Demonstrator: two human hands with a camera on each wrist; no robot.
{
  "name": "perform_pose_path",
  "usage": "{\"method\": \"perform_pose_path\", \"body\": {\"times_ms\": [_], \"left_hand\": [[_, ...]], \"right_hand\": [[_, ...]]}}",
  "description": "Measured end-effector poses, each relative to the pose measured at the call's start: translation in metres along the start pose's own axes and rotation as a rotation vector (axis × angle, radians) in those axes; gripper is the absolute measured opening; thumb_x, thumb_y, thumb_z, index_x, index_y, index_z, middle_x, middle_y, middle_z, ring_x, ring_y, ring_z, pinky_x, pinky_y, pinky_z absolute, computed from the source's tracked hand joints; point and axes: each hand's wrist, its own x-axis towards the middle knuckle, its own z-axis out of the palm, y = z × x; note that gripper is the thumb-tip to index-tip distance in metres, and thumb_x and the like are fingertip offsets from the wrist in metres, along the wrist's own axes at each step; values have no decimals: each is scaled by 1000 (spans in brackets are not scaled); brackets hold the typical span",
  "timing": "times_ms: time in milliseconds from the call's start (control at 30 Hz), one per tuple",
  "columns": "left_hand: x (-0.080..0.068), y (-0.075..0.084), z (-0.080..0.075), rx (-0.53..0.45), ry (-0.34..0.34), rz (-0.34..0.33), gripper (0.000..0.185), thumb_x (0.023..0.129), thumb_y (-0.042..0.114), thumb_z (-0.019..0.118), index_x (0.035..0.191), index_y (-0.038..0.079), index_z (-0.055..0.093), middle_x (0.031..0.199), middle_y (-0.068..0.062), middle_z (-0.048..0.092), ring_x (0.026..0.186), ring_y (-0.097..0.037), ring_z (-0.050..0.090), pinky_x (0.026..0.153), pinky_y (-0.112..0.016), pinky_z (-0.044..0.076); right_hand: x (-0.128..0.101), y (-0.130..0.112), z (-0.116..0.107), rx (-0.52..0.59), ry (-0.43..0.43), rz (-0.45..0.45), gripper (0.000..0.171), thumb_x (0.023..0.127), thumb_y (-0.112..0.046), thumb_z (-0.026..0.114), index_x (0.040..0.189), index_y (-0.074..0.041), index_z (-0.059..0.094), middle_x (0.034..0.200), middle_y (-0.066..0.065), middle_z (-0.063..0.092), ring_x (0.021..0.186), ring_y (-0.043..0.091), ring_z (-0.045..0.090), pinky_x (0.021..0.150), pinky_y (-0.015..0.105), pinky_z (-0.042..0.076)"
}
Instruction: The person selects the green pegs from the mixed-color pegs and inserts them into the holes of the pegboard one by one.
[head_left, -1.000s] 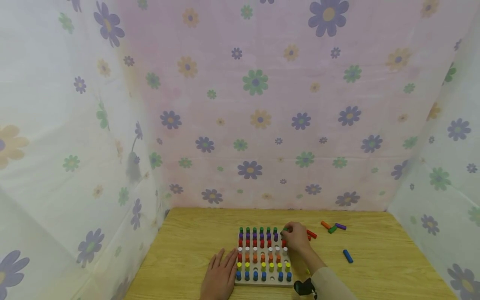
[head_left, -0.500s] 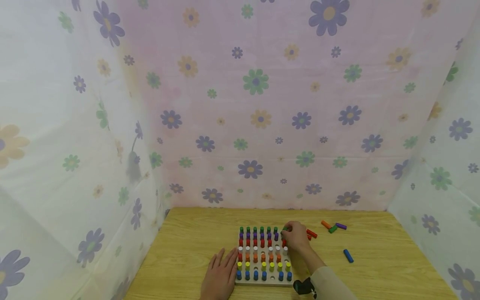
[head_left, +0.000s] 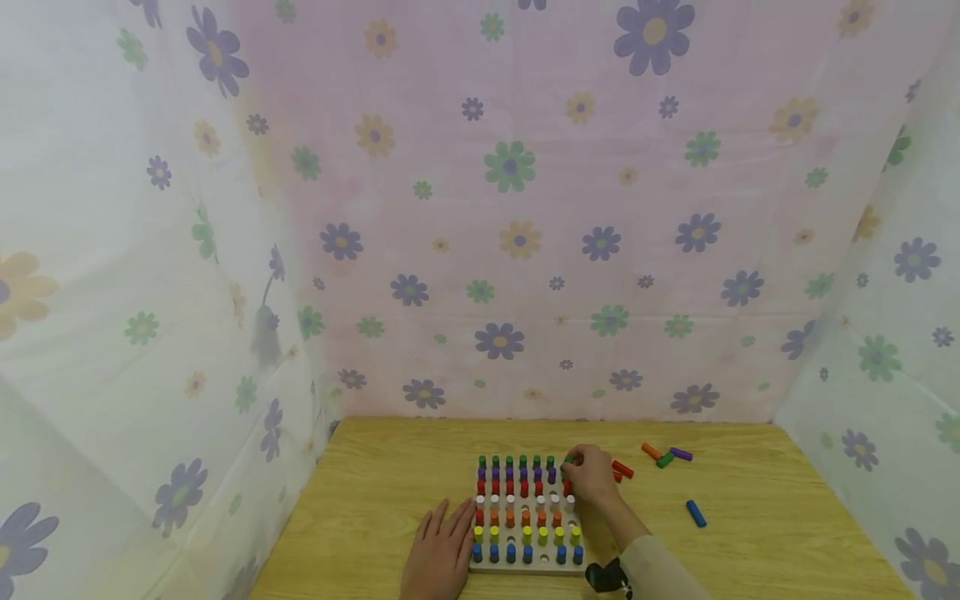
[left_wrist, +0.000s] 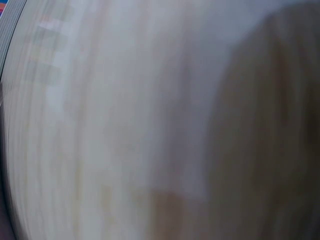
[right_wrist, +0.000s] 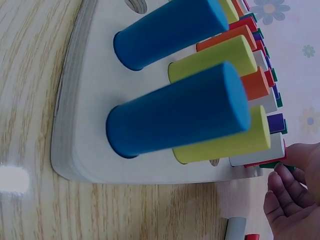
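A pale wooden pegboard [head_left: 528, 570] stands on the table, with rows of green, purple, red, white, orange, yellow and blue pegs upright in it. At its back right corner my right hand [head_left: 592, 473] pinches a green peg [head_left: 568, 459] between thumb and fingers. The right wrist view shows that hand [right_wrist: 295, 195] beyond the blue pegs [right_wrist: 177, 112], with the green peg [right_wrist: 272, 164] mostly hidden at its fingertips. My left hand [head_left: 437, 550] lies with fingers extended along the board's left edge. The left wrist view is blurred and shows mainly wood grain.
Loose pegs lie right of the board: red [head_left: 622, 468], orange [head_left: 651, 451], green [head_left: 665, 459], purple [head_left: 682, 454] and blue [head_left: 696, 513]. Several board holes, such as the front-row hole [head_left: 544, 558], hold no peg. Flowered cloth [head_left: 517, 250] encloses the table's back and sides.
Both hands stay nearly in place, the right still at the back right corner with the green peg. A small yellow piece beside the right forearm one second ago is now out of sight.
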Motion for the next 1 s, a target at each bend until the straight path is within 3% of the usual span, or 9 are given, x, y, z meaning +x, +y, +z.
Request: {"method": "perform_pose_path", "body": {"times_ms": [333,733,1000], "left_hand": [[-1,0,1,3,24,18,52,112,48,28,154,26,50,154,7,52,145,-35,41,119,-58,32],[0,1,-1,11,0,16,54,112,49,26,155,25,49,155,7,50,147,-34,39,120,-57,31],[0,0,-2,13,-21,0,54,112,49,26,155,25,48,156,7,49,147,-34,39,121,-57,29]], "right_hand": [[2,3,3,-10,14,2,4,89,-2,75,91,1,74,78,4,65,70,17,59,59,31,52],[4,8,6,-4,17,15,4,89,-2,75,92,1,74,81,6,68,73,17,62,62,33,56],[-1,11,3,6,23,-4,14,88,-2,72,100,4,75,87,8,70,76,19,63,66,38,58]]}}
